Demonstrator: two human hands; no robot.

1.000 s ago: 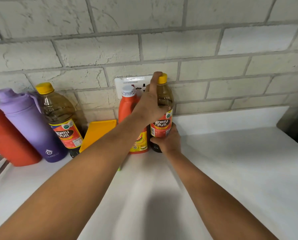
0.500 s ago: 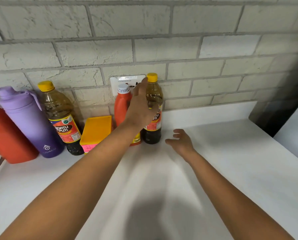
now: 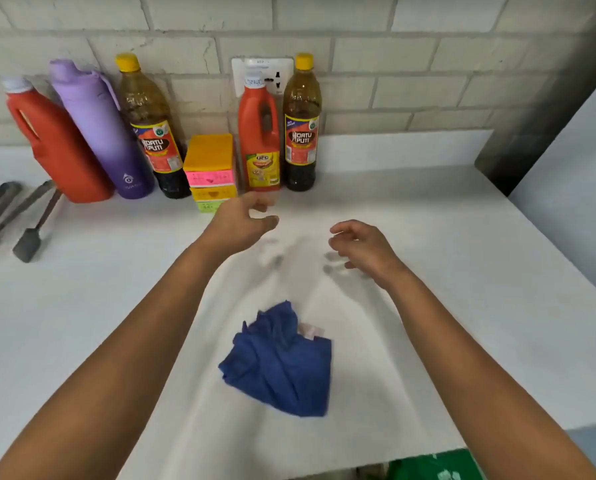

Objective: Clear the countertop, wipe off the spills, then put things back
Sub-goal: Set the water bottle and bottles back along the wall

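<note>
Both our hands empty over the white countertop (image 3: 445, 244), left hand (image 3: 241, 223) fingers loosely spread, right hand (image 3: 362, 247) loosely curled, crumpled blue cloth (image 3: 279, 365) lying near us between our forearms, bottles lined up along the brick wall (image 3: 393, 64)

Bottles (image 3: 302, 123) line the wall (image 3: 393, 46) behind the countertop (image 3: 445, 254), cloth (image 3: 279, 363) in front, utensils (image 3: 30, 220) left
</note>
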